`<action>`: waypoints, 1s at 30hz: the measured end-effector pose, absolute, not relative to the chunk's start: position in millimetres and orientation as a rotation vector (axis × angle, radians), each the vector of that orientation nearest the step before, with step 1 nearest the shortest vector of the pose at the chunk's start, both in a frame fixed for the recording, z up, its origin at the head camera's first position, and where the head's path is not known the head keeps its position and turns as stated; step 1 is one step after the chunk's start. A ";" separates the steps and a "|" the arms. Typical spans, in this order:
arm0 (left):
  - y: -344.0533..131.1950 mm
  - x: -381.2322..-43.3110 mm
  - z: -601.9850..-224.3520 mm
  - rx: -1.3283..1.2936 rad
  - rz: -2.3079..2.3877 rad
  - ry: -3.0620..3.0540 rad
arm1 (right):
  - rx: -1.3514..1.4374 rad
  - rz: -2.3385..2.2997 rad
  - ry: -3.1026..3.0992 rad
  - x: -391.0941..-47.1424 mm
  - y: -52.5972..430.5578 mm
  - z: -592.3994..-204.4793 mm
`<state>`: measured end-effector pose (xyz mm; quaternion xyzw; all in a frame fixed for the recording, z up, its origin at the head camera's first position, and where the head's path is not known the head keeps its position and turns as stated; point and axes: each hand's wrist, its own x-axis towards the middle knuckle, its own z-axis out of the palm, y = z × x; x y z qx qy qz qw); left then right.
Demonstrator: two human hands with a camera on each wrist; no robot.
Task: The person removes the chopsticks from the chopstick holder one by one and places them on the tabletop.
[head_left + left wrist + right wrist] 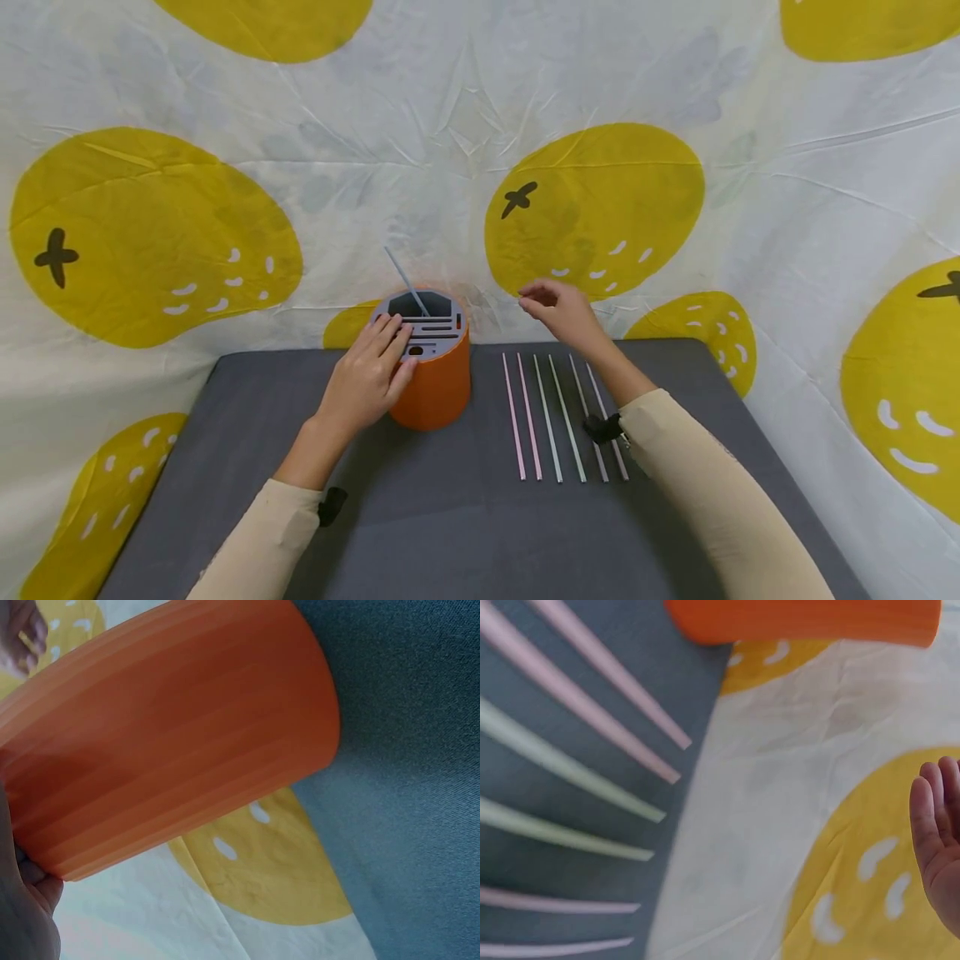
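Note:
An orange cylindrical desk organizer (430, 396) with a grey slotted top (442, 343) stands upright at the back of the table. My left hand (365, 371) rests on the left side of that top, fingers laid fairly straight across it and thumb at the front rim. Out of the rear compartment leans a thin pale-blue stick (403, 277), tilted to the left. My right hand (558, 310) hangs in the air right of the organizer, empty, with fingers loosely bent. Below it lies a row of pink (513, 417), pale-green (547, 417) and pale-lilac sticks (562, 902).
The grey cloth-covered table (450, 533) ends just behind the organizer. A white curtain with yellow fruit prints (600, 208) hangs close behind its far edge. My right forearm (705, 475) passes over the right end of the row of sticks.

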<state>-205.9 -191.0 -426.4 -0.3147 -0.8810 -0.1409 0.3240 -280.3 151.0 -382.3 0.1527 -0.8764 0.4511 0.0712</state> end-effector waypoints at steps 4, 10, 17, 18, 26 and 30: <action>-190.3 -205.3 -426.3 -0.824 -0.369 -2.304 | 0.573 1.377 -2.612 -288.7 123.9 -368.1; -189.4 -206.1 -425.7 -0.824 -0.366 -2.295 | 0.666 1.417 -2.599 -299.5 87.7 -350.2; -190.5 -205.9 -426.2 -0.821 -0.358 -2.291 | 0.727 1.453 -2.629 -308.9 53.6 -341.2; -190.7 -205.8 -426.5 -0.821 -0.358 -2.289 | 0.740 1.451 -2.641 -310.0 49.0 -340.7; -189.9 -205.0 -426.3 -0.826 -0.349 -2.265 | 0.770 1.440 -2.665 -315.6 20.9 -339.0; -190.1 -204.6 -425.8 -0.831 -0.348 -2.262 | 0.756 1.397 -2.677 -318.6 10.7 -341.4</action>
